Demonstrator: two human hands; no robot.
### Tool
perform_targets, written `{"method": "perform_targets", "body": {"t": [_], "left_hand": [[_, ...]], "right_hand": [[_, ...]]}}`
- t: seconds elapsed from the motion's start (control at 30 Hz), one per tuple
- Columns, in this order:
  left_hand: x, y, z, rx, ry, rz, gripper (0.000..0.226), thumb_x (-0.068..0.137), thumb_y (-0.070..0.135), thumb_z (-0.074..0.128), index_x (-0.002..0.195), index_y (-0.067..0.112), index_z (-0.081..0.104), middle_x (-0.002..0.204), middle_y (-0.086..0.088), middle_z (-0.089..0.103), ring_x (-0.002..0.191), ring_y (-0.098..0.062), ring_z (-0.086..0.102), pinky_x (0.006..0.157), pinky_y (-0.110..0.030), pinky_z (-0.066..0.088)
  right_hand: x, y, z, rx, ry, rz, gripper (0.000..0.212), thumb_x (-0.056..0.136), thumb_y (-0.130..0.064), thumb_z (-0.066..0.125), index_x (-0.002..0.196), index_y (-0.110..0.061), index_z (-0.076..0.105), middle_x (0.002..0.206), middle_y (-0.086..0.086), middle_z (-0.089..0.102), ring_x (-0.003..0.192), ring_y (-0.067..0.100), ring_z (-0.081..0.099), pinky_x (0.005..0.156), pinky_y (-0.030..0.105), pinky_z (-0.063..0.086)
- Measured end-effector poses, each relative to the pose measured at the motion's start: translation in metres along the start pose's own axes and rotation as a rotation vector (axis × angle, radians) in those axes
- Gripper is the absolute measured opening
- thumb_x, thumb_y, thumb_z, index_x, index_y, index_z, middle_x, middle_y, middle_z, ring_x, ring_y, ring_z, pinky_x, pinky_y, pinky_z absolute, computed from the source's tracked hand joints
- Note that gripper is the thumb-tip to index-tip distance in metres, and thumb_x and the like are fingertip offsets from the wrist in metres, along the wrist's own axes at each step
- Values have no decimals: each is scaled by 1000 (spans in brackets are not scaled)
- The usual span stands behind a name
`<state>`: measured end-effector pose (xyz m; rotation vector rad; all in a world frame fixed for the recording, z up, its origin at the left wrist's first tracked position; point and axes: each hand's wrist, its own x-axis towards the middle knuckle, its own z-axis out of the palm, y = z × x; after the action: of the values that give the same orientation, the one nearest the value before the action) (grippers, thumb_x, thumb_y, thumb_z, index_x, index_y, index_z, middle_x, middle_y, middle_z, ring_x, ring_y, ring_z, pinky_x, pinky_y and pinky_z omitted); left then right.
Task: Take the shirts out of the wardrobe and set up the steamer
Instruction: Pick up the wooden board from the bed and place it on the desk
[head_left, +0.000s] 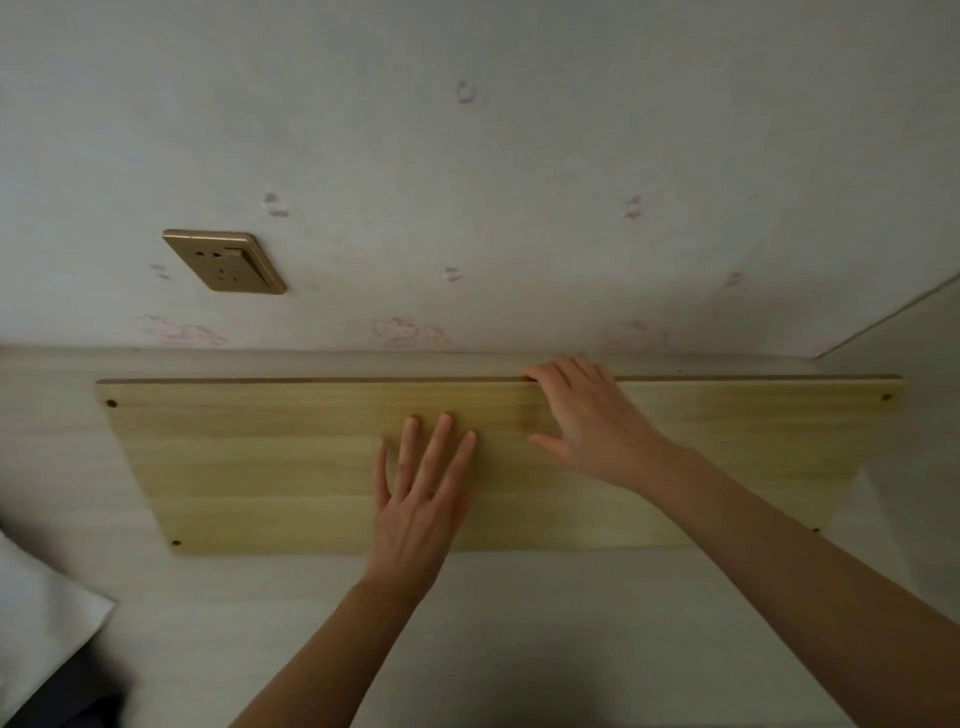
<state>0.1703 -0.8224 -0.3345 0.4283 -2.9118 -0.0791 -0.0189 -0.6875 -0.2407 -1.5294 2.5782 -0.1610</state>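
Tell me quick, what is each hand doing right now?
Left hand: open, palm flat on the wooden board, holding nothing.
Right hand: fingers hooked over the board's far edge, thumb on its face, gripping it.

A pale, whitish wood-grain tabletop (519, 623) fills the lower part of the view and meets a light wall along its far edge. Lying flat on it is a yellowish wooden board (260, 467), long and rectangular, with a small dark screw hole near each visible corner. The board's far long edge runs close to the wall, with a narrow strip of tabletop between them. Two bare hands rest on the board: the left hand (418, 499) lies flat, fingers spread, near the board's middle; the right hand (587, 421) curls its fingers over the board's far edge, just right of the left hand.
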Motion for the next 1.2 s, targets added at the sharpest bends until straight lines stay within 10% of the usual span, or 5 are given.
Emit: {"method": "perform_targets", "body": {"t": [1.2], "left_hand": [[-40,-1,82,-70,-286,-26,59,91,55,39,146,34,36,156,1,31,145,-31,23,108,-66,22]], "right_hand": [[47,13,100,136,-469,179,50,83,-25,62,129,-13,47,122,10,49,115,29,38,95,43,44]]}}
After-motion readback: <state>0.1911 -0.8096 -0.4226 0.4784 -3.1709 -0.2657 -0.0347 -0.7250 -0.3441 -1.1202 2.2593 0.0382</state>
